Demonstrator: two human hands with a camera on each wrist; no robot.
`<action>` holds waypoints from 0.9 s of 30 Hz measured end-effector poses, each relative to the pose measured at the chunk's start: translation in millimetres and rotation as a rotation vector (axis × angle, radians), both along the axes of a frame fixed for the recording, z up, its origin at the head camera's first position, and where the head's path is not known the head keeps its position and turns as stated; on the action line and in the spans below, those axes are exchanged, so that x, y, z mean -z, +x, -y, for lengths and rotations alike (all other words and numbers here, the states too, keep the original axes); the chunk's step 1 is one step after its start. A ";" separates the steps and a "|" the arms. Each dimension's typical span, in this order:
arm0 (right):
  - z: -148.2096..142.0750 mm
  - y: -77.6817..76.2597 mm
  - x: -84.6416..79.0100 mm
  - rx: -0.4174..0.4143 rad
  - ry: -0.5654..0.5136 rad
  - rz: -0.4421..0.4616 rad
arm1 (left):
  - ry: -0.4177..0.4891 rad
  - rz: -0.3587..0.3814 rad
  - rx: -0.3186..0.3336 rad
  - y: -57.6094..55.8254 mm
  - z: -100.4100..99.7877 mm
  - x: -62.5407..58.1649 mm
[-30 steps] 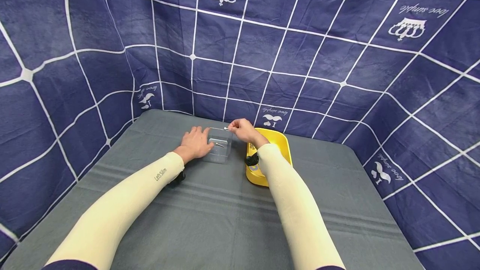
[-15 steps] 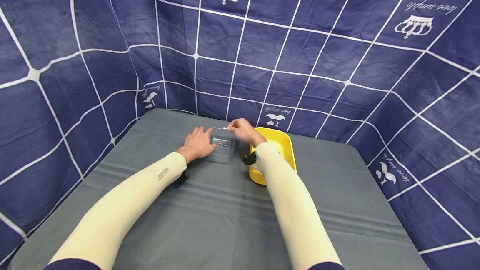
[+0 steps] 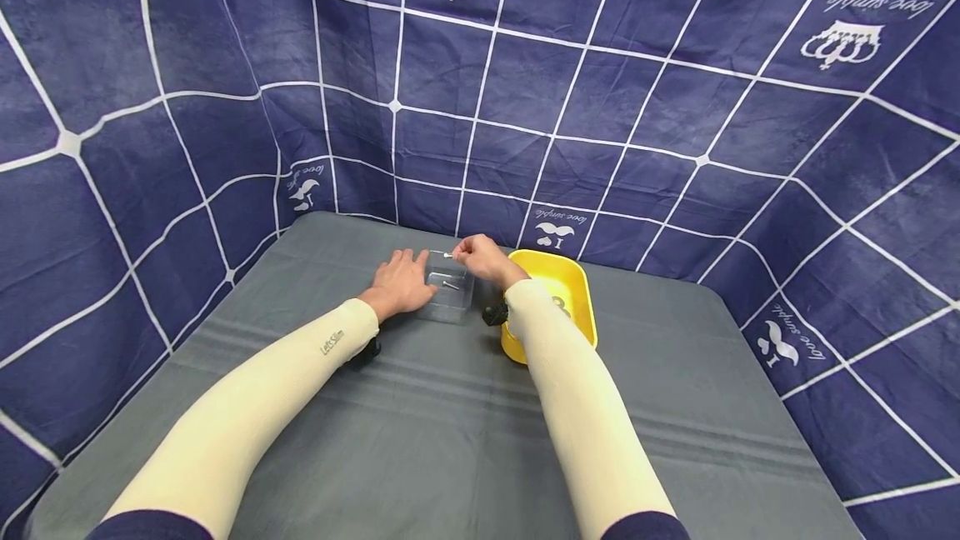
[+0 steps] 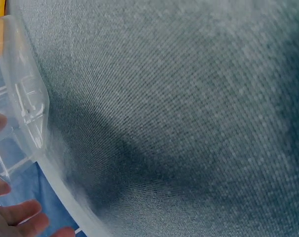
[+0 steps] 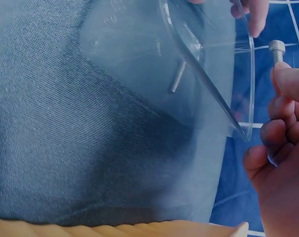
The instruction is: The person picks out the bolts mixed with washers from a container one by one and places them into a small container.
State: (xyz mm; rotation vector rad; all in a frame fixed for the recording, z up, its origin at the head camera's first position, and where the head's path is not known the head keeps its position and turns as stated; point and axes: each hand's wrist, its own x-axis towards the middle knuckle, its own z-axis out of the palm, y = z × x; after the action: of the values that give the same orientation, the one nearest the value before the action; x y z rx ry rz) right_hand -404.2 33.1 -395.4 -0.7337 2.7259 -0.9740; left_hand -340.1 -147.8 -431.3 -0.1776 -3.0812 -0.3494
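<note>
My right hand (image 3: 483, 258) pinches a bolt (image 5: 277, 51) near the far rim of the clear box (image 3: 444, 314). A second bolt (image 5: 177, 77) lies inside it. My left hand (image 3: 402, 282), fingers outstretched, is at the box's left side; the yellow bin (image 3: 581, 294) stands right of it.

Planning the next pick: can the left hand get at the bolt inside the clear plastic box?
Probably yes: the left hand is at the clear plastic box, whose top looks open above the bolt.

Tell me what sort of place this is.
Probably a makeshift work corner: blue fabric hangs around a grey cloth-covered table, and a right hand holds a metal bolt near a clear box.
</note>
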 end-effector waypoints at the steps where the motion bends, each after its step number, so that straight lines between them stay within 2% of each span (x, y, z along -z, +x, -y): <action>1: 0.6 -0.6 0.4 0.000 0.002 0.004 | -0.006 0.001 0.000 -0.5 -0.6 -0.5; 10: 5.6 -5.0 5.0 -0.020 0.016 0.008 | -0.016 0.020 -0.010 -0.2 -3.3 -1.6; 18: 1.1 -4.3 5.5 0.011 0.036 -0.001 | -0.026 -0.010 -0.005 -2.5 -5.3 3.1; 27: -2.9 -1.4 0.4 -0.002 -0.006 -0.044 | -0.070 -0.002 0.013 -3.4 -4.5 -0.6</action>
State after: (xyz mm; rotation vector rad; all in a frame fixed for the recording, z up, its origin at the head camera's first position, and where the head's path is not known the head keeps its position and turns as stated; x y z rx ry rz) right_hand -405.6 36.0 -395.8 -0.7679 2.7597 -0.9769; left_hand -343.4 -143.3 -430.8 -0.2000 -3.0934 -0.2418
